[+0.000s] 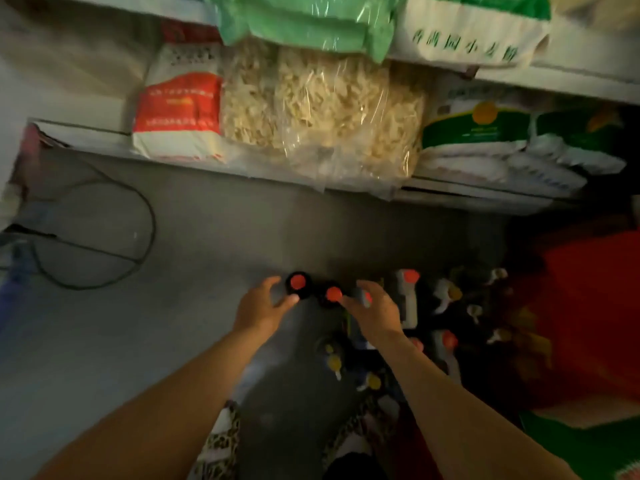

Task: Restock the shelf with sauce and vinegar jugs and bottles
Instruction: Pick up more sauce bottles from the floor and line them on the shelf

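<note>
Both hands, left (261,306) and right (375,311), fingers spread, hover over red-capped bottles (298,285) (labels blurred, unreadable).

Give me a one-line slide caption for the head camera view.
Both hands, left hand and right hand, reach toward two red-capped dark bottles on the grey floor below stocked shelves.
</note>
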A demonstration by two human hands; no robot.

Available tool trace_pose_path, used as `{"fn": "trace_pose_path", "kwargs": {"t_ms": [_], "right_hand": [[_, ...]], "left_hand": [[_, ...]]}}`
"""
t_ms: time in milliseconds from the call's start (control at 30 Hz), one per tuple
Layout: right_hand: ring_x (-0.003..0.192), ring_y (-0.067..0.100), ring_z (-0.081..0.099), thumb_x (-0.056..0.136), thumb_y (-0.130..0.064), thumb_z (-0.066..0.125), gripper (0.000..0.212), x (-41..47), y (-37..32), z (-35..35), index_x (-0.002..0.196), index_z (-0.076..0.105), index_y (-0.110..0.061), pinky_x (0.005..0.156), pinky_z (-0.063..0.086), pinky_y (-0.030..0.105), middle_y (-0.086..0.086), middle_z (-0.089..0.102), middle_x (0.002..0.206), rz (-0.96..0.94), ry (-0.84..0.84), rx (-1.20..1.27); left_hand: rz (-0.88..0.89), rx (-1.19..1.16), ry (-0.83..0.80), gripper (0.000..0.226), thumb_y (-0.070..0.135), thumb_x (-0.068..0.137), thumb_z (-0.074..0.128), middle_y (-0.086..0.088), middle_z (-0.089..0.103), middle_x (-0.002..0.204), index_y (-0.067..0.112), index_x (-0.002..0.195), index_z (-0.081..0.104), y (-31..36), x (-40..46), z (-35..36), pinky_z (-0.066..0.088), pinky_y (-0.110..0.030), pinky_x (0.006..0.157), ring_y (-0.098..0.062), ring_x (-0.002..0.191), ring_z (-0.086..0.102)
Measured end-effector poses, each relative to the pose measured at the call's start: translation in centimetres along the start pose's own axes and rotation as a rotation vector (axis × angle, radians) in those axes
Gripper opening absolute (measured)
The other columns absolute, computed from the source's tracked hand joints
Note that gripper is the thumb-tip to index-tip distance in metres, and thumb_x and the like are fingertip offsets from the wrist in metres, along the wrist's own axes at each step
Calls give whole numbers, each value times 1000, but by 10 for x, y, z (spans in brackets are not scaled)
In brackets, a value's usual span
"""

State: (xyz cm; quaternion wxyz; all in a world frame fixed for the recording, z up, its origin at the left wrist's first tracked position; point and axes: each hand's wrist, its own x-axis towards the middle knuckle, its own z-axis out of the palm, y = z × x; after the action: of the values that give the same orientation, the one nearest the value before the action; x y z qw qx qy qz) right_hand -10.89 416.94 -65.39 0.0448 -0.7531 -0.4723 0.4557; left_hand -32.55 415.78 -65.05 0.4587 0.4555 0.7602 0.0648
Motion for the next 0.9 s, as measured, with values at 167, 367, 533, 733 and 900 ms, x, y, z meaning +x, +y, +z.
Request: {"fn": "trace_pose_path", "kwargs": {"t_ms": [167,367,533,733,900], "right_hand": [[123,17,56,90,-29,75,59,45,48,64,142,52,-12,94,39,10,5,59,136,-87,17,164],[111,-3,58,90,-12,73,47,68,75,104,135,59,-8,89,44,3,1,67,126,-148,92,397],[133,4,47,92,-20,72,53,81,87,116,142,55,-20,112,39,21,-4,58,142,-202,52,378],[120,13,60,90,-21,74,42,102,78,106,130,62,-16,102,48,32,0,69,123,-244,2,308],[73,3,61,89,-31,74,14,93,60,66,92,69,-18,69,45,19,-5,70,82,-256,34,236]], "left_hand": [[19,-102,-24,66,37,90,70,-13,54,143,16,147,45,-37,64,61,40,-34,104,-29,131,51],[152,-132,6,52,19,90,71,-12,63,132,10,138,54,-60,100,96,39,-25,95,-26,122,58],[224,-159,-25,50,12,92,68,-8,59,136,8,139,51,-61,110,99,34,-14,98,-13,122,53],[214,-82,-67,37,15,90,71,-12,67,122,5,124,59,-57,117,83,44,-31,99,-25,114,62],[185,-76,-47,30,25,90,71,-11,71,108,10,115,64,-45,102,46,48,-39,97,-28,104,66]]}}
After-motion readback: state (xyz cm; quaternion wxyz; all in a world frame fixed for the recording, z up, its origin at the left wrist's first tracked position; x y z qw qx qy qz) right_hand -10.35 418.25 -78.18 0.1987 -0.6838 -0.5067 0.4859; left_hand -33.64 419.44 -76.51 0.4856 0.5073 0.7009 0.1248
